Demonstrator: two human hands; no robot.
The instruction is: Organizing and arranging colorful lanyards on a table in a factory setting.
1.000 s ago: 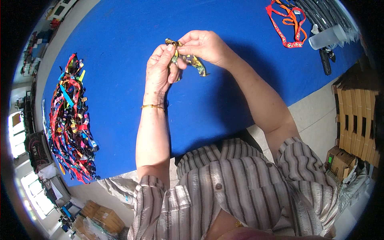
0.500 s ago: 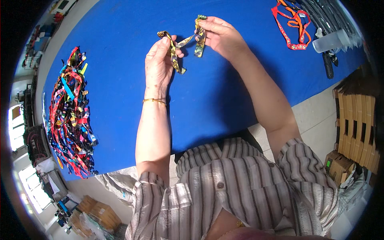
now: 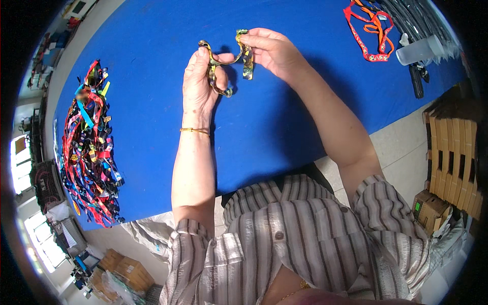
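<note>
I hold a patterned olive-and-gold strap [image 3: 230, 60] above the blue table [image 3: 152, 101], stretched between both hands. My left hand [image 3: 201, 84] pinches one end, and that end loops down past the thumb. My right hand [image 3: 272, 51] grips the other end, which hangs down from the fingers. A thin gold bangle sits on my left wrist.
A large heap of many-coloured straps [image 3: 89, 147] lies at the table's left end. Red and orange straps [image 3: 370, 28] lie at the far right, beside a clear plastic bottle [image 3: 419, 50] and a dark tool [image 3: 416, 80]. A wooden pallet [image 3: 452, 157] and cardboard boxes stand on the floor.
My hands have drawn apart, pulling the strap from a bunched bundle into a stretched line. My right hand has moved right and up.
</note>
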